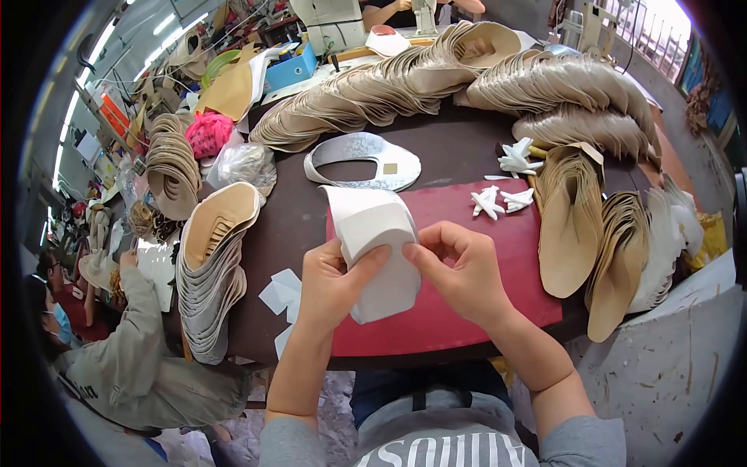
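Note:
A white shoe upper piece (376, 226), curved over at its top, is between my hands above the red mat (459, 311). My left hand (334, 280) grips its left edge, with the thumb pressed on the front. At the right edge, my right hand (459, 268) pinches it between thumb and fingers. Just beyond lies a silvery shoe upper (401, 167) with an oval opening and a small tan square on it. Small white patches (282, 296) lie on the dark table left of my left hand.
Long rows of beige shoe uppers (366, 93) line the table's far side. Stacked uppers (210, 272) stand at left, more beige pieces (572, 226) at right. White strips (489, 201) lie on the mat's far right. A masked person (132, 358) sits at left.

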`<state>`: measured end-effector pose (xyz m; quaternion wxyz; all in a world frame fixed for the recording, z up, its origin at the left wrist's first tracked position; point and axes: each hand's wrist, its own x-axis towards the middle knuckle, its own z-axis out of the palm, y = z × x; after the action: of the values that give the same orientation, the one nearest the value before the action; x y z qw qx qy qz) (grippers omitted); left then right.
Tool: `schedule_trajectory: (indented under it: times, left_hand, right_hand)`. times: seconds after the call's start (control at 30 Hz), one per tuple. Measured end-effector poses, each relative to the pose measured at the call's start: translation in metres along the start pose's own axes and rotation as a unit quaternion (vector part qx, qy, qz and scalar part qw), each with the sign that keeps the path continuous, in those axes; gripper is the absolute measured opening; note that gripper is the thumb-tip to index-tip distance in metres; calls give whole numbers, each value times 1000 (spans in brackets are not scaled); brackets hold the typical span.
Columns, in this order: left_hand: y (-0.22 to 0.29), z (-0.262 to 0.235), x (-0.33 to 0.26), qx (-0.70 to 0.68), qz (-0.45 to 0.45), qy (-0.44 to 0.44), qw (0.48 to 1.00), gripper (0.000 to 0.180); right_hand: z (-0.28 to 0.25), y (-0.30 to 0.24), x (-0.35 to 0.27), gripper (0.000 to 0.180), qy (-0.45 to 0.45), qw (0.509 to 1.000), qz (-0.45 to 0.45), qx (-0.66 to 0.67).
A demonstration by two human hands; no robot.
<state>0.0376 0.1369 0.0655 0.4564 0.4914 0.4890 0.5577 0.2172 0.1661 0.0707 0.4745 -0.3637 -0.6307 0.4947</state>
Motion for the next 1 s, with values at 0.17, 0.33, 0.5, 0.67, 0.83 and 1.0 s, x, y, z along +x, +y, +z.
schedule_trajectory:
  times: [0.17,0.33,0.5,0.67,0.83,1.0]
  left_hand:
    - [6,7,6,-110,0,-34,993,28]
    - [8,12,7,-126,7,8,992,33]
    - [0,-17,4,-151,-59,88,983,25]
    - [14,-27,-2,358,216,-29,908,22]
    - [4,-49,-29,395,186,-13,899,20]
    - [-17,-30,-37,199,92,27,975,17]
  right_hand:
    - [4,3,-6,10,-37,998,14,-41]
    - [10,6,-12,8,-38,997,-7,-72]
    - [-9,4,-5,5,-32,967,-148,-203]
    - [-12,-16,17,4,-11,882,-353,-311]
    - [-9,-3,4,5,-27,975,-149,-159]
    - [-4,31,-22,11,-21,977,184,105]
